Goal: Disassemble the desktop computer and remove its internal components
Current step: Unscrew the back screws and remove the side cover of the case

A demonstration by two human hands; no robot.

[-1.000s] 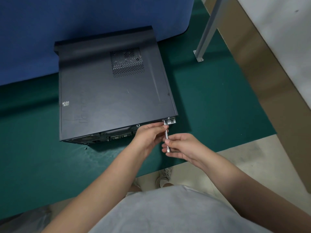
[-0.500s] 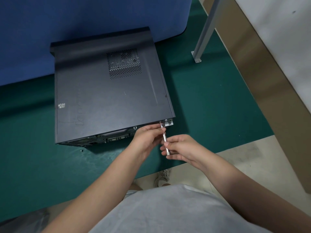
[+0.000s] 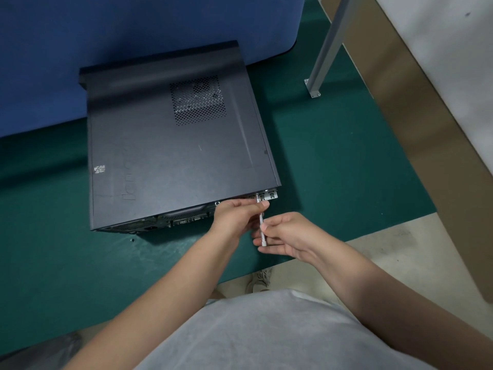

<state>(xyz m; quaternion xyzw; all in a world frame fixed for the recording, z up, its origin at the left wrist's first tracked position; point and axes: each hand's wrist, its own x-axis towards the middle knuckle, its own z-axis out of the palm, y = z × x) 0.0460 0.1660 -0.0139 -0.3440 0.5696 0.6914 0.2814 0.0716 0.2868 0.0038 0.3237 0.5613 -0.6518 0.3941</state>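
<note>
Pinching a slim screwdriver (image 3: 261,225) — tip away, toward the computer case (image 3: 176,145) rear — left hand (image 3: 237,217) guides, right hand (image 3: 288,237) grips.

Your computer case (image 3: 173,145) lies flat on the mat (image 3: 333,166), its far end against the partition (image 3: 133,28) behind it and its rear panel facing you near the mat's front edge. Your left hand (image 3: 234,217) sits at the case's near right corner, with your right hand (image 3: 288,236) just right of and before it. The screwdriver (image 3: 261,222) runs between them, tip at the corner bracket (image 3: 268,195). A small screw (image 3: 132,240) lies on the mat before the case's near left corner. The post (image 3: 324,49) stands on the mat's far right.
</note>
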